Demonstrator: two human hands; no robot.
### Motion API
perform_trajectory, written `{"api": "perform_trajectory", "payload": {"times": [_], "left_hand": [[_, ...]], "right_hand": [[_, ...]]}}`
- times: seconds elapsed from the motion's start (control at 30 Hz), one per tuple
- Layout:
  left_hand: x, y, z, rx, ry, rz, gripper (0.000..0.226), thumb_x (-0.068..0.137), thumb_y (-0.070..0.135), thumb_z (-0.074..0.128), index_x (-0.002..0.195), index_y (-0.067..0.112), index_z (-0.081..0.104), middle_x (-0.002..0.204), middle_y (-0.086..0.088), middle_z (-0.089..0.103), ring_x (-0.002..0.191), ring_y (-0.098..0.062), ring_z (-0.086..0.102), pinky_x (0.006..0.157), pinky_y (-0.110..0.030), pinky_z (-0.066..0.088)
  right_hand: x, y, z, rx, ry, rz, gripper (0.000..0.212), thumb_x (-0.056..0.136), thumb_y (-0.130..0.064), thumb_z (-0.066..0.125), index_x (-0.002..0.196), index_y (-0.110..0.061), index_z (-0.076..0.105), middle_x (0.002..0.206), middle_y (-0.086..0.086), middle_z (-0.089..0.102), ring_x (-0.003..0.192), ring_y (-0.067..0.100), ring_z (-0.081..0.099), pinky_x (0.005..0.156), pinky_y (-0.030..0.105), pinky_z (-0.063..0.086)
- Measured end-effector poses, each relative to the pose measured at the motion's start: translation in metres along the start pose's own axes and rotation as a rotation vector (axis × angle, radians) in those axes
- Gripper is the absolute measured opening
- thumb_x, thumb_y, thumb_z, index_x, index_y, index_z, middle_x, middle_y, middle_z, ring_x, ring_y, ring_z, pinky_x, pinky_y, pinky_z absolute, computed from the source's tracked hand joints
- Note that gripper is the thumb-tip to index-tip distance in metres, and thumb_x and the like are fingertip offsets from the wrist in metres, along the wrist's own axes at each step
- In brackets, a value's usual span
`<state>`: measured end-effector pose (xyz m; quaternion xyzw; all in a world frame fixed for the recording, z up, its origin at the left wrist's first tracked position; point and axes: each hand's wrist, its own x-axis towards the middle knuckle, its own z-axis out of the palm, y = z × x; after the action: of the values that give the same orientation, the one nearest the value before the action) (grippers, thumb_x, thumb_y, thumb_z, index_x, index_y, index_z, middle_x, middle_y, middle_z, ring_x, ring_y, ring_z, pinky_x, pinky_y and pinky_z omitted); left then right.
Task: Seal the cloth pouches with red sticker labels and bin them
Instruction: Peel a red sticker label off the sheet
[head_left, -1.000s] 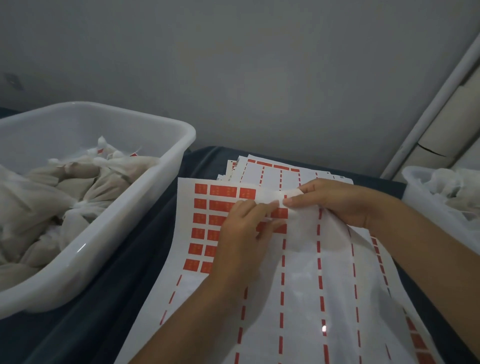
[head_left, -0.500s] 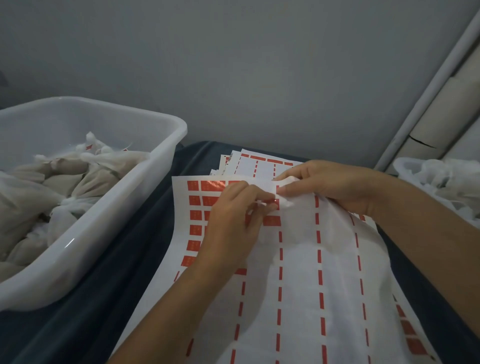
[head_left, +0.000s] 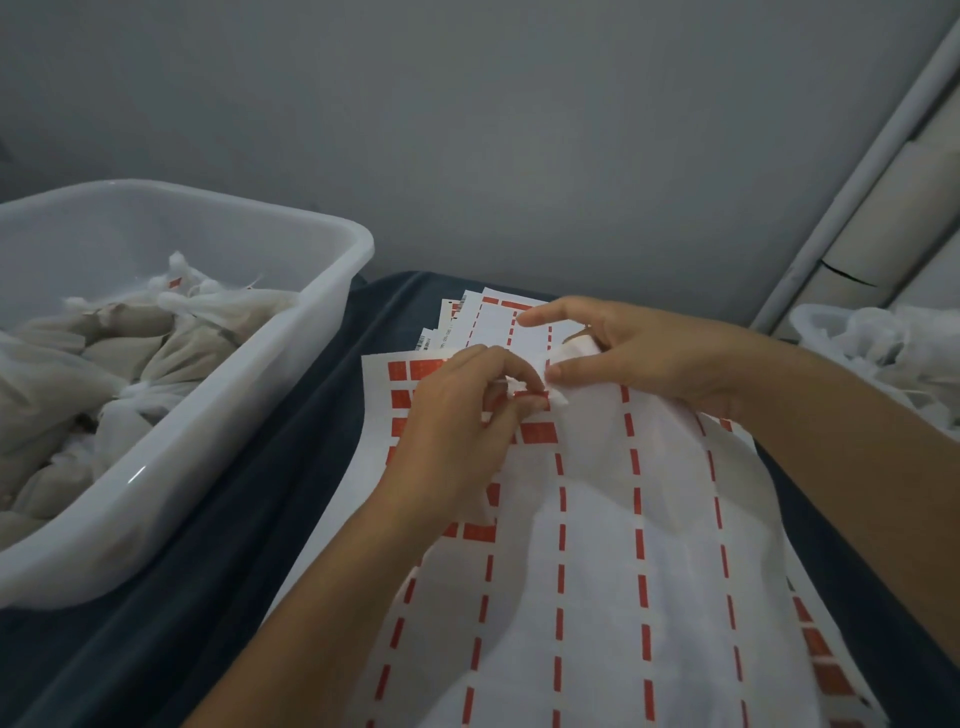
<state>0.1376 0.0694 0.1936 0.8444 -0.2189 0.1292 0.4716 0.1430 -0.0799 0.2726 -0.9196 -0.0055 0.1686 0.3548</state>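
Head view: left hand (head_left: 457, 431) fingers pinch a red sticker (head_left: 531, 396) at the pouch (head_left: 597, 415) neck; right hand (head_left: 649, 358) fingers grip that neck just beside.

A: Dim, bluish cast, no visible light source. Soft shadows under both forearms.
B: Small glint on translucent white plastic bin (head_left: 136, 474). Wide-angle bending at edges, slightly soft overall.

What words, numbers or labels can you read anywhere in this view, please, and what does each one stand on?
None can be read.
Red sticker labels on the top sticker sheet: any print is too blurred to read.
Lower sheets at the far end of the stack: small dark barcode-like marks, too small to read.
White bin of pouches: one red label, too small to read.
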Motion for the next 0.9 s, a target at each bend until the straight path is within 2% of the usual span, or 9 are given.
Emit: {"api": "perform_trajectory", "payload": {"times": [0.07, 0.13, 0.23, 0.33, 0.4, 0.5, 0.6, 0.77, 0.9], "left_hand": [[-0.001, 0.0, -0.001, -0.035, 0.031, 0.013, 0.015, 0.082, 0.022, 0.064, 0.085, 0.032, 0.053, 0.085, 0.023, 0.047, 0.07, 0.002, 0.051, 0.07, 0.009, 0.034], [-0.005, 0.0, -0.001, -0.034, 0.057, 0.068, 0.013, 0.08, 0.023, 0.067, 0.09, 0.027, 0.059, 0.088, 0.021, 0.049, 0.072, 0.005, 0.049, 0.071, 0.009, 0.034], [-0.009, -0.001, 0.002, 0.059, 0.117, 0.21, 0.02, 0.075, 0.016, 0.071, 0.093, 0.009, 0.068, 0.09, 0.001, 0.064, 0.075, 0.003, 0.047, 0.063, 0.001, 0.036], [-0.01, -0.003, 0.004, 0.111, 0.145, 0.229, 0.023, 0.071, 0.017, 0.067, 0.089, 0.003, 0.07, 0.088, -0.012, 0.069, 0.08, -0.01, 0.051, 0.076, -0.008, 0.034], [-0.01, -0.006, 0.005, 0.139, 0.124, 0.22, 0.025, 0.071, 0.018, 0.068, 0.09, 0.003, 0.07, 0.09, -0.013, 0.069, 0.081, -0.015, 0.055, 0.079, -0.01, 0.034], [-0.011, -0.007, 0.008, 0.172, 0.105, 0.228, 0.028, 0.069, 0.019, 0.069, 0.092, 0.004, 0.072, 0.091, -0.013, 0.069, 0.082, -0.015, 0.054, 0.08, -0.01, 0.032], [-0.011, -0.006, 0.008, 0.164, 0.13, 0.236, 0.029, 0.068, 0.021, 0.067, 0.091, 0.005, 0.072, 0.089, -0.012, 0.069, 0.083, -0.01, 0.047, 0.078, -0.008, 0.033], [-0.013, -0.006, 0.008, 0.211, 0.079, 0.303, 0.029, 0.07, 0.02, 0.063, 0.093, 0.005, 0.072, 0.081, -0.008, 0.068, 0.076, -0.007, 0.044, 0.074, -0.003, 0.03], [-0.011, -0.006, 0.008, 0.193, 0.053, 0.309, 0.025, 0.07, 0.018, 0.064, 0.089, 0.004, 0.072, 0.081, -0.009, 0.069, 0.076, -0.007, 0.045, 0.074, -0.005, 0.032]], "right_hand": [[0.002, 0.002, -0.003, 0.054, 0.021, 0.032, 0.04, 0.088, -0.029, 0.06, 0.121, -0.047, 0.045, 0.132, 0.005, 0.044, 0.092, 0.023, 0.062, 0.067, 0.028, 0.057], [0.003, 0.004, -0.007, 0.112, 0.015, 0.061, 0.038, 0.086, -0.029, 0.061, 0.118, -0.045, 0.05, 0.136, 0.004, 0.041, 0.093, 0.022, 0.062, 0.065, 0.027, 0.059], [0.005, 0.01, -0.011, 0.217, -0.039, 0.063, 0.036, 0.084, -0.029, 0.063, 0.117, -0.04, 0.055, 0.132, 0.002, 0.05, 0.09, 0.024, 0.067, 0.065, 0.03, 0.06], [0.003, 0.018, -0.015, 0.26, -0.174, 0.017, 0.046, 0.071, -0.031, 0.069, 0.113, -0.043, 0.054, 0.121, -0.003, 0.06, 0.083, 0.02, 0.071, 0.058, 0.028, 0.058], [0.001, 0.023, -0.018, 0.218, -0.263, -0.014, 0.059, 0.07, -0.02, 0.073, 0.112, -0.051, 0.047, 0.115, -0.007, 0.06, 0.085, 0.016, 0.071, 0.059, 0.026, 0.057], [0.002, 0.026, -0.02, 0.17, -0.241, -0.011, 0.069, 0.073, -0.012, 0.074, 0.112, -0.058, 0.042, 0.122, -0.008, 0.055, 0.089, 0.02, 0.069, 0.062, 0.032, 0.058], [0.002, 0.026, -0.019, 0.23, -0.182, -0.002, 0.072, 0.072, -0.009, 0.074, 0.118, -0.055, 0.043, 0.124, -0.004, 0.055, 0.09, 0.024, 0.068, 0.062, 0.035, 0.059], [0.0, 0.027, -0.016, 0.268, -0.138, -0.007, 0.076, 0.073, -0.009, 0.072, 0.129, -0.048, 0.039, 0.13, -0.001, 0.052, 0.101, 0.031, 0.063, 0.077, 0.046, 0.057], [-0.001, 0.026, -0.014, 0.282, -0.139, 0.002, 0.074, 0.073, -0.01, 0.072, 0.127, -0.048, 0.039, 0.13, 0.0, 0.053, 0.098, 0.032, 0.065, 0.073, 0.043, 0.059]]}}
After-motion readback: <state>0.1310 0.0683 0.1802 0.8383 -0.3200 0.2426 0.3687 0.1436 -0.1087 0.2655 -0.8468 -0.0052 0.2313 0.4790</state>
